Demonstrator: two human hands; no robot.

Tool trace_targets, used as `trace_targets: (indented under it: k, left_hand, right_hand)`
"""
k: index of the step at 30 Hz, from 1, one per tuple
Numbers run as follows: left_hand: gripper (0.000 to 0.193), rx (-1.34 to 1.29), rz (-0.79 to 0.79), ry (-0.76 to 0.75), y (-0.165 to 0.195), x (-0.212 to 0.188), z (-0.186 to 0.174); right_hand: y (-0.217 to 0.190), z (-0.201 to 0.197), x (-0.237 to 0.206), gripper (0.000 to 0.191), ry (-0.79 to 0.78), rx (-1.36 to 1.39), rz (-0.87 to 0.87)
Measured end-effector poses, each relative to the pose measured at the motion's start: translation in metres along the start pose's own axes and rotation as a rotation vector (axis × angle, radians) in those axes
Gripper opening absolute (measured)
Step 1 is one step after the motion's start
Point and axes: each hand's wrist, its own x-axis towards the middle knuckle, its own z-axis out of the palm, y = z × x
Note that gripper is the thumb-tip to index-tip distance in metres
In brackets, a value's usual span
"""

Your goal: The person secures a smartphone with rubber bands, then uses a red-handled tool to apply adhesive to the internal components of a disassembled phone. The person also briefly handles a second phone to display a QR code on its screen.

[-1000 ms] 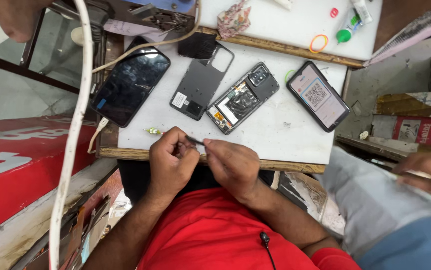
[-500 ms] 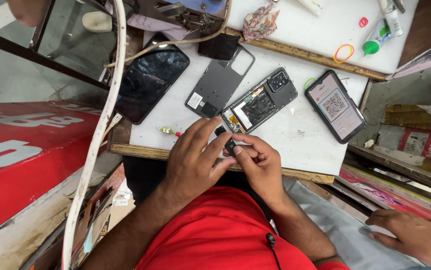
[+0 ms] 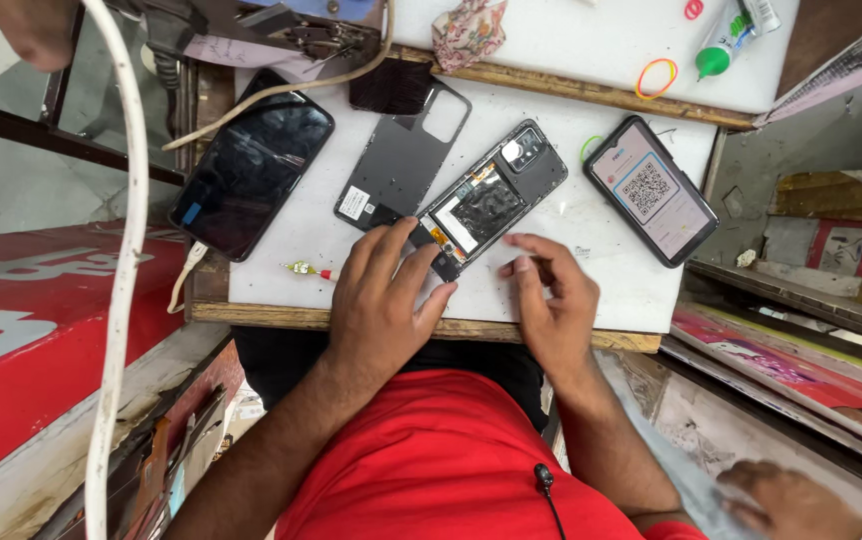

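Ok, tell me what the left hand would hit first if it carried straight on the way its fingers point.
The left hand points up and right across the white board. Its fingertips already rest at the lower end of the opened phone, so it would meet that phone first, sliding along its exposed inside.

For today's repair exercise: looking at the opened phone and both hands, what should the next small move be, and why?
Probably steady the opened phone by its lower end: the left hand already touches that end, while the right hand rests on the table just beside it.
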Motion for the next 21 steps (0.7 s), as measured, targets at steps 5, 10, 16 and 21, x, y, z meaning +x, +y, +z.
trace_targets:
  k: [5, 10, 16, 21]
  left_hand:
    - [0.050, 0.116, 0.012, -0.075, 0.001, 0.009, 0.014]
    - [0.051, 0.156, 0.007, -0.091, 0.002, 0.009, 0.021]
    - [0.051, 0.143, 0.002, -0.060, -0.004, 0.006, 0.021]
    - [0.051, 0.119, 0.038, -0.074, -0.011, 0.003, 0.022]
  right_hand:
    - [0.002, -0.003, 0.007, 0.018, -0.032, -0.258, -0.155]
    - [-0.003, -0.002, 0.010, 0.020, -0.112, -0.283, -0.161]
    - [-0.005, -0.004, 0.011, 0.029, -0.152, -0.438, -0.306]
    - [-0.004, -0.003, 0.005, 0.038, -0.189, -0.575, -0.367]
